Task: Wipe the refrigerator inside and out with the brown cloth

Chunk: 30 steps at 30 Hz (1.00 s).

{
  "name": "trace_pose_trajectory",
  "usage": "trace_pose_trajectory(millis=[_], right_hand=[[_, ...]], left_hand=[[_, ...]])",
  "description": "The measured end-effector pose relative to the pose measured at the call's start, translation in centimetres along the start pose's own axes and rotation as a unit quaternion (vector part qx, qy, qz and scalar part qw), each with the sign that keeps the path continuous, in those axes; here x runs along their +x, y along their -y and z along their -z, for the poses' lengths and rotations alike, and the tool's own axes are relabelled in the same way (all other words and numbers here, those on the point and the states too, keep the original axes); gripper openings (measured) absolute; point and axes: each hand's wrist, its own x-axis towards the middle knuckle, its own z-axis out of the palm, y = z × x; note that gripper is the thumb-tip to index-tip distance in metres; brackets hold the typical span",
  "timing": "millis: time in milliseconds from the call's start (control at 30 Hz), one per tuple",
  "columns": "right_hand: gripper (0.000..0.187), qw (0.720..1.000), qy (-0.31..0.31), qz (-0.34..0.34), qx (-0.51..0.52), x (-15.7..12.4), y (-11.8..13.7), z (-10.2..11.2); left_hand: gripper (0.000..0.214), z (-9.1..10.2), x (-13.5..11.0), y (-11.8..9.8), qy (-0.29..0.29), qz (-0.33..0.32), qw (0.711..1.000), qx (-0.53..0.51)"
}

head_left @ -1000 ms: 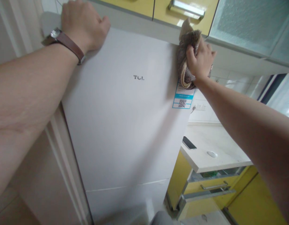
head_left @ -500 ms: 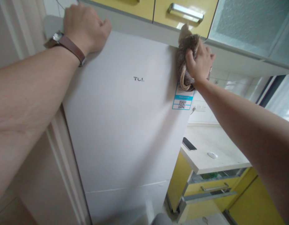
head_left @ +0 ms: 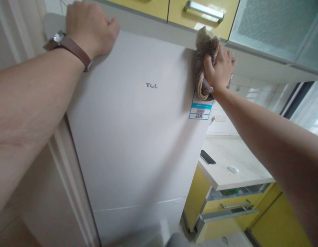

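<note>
A tall white refrigerator [head_left: 133,130] with a TCL badge fills the middle of the view. At its top left corner, my left hand [head_left: 90,29] is closed over the edge; the fingertips are hidden behind it, and a brown-strapped watch [head_left: 71,48] is on the wrist. My right hand [head_left: 220,70] grips a bunched brown towel [head_left: 204,65] with beige edging. It presses this towel against the upper right edge of the refrigerator. Below the towel, a blue-and-white label [head_left: 199,111] with a QR code is partly covered.
Yellow cabinets [head_left: 140,7] and a frosted-glass cabinet [head_left: 274,31] hang overhead. To the right, a white counter [head_left: 241,154] bears a phone [head_left: 207,157] and a small white oval object [head_left: 233,169]. Below it, a yellow drawer [head_left: 220,228] is pulled out. A wall socket [head_left: 218,118] is behind.
The view has shifted very slightly, and my left hand sits a little farther left and up in it. My right hand stays at the right edge with the towel.
</note>
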Motion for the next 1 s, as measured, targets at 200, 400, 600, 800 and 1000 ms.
trace_pose_trajectory(millis=[200,400,600,800,1000], right_hand=[[0.052,0.999,0.005,0.004,-0.048,-1.9,0.1,0.1],[0.052,0.999,-0.01,0.037,-0.03,-3.8,-0.7,-0.1],[0.055,0.999,-0.011,0.051,0.009,-5.1,-1.8,-0.6],[0.058,0.997,-0.021,0.063,-0.038,-7.0,-2.5,-0.7],[0.056,0.997,-0.023,0.066,-0.04,-8.1,-2.9,-0.7]], left_hand=[[0.074,0.0,0.1,0.1,0.003,-0.001,1.0,0.004],[0.073,0.0,0.0,0.0,0.002,0.002,1.0,0.006],[0.073,0.2,-0.3,-0.2,0.011,0.003,1.0,0.007],[0.076,0.6,-0.5,-0.6,0.019,0.015,1.0,0.012],[0.075,0.6,-0.7,-0.8,0.013,0.01,1.0,0.003]])
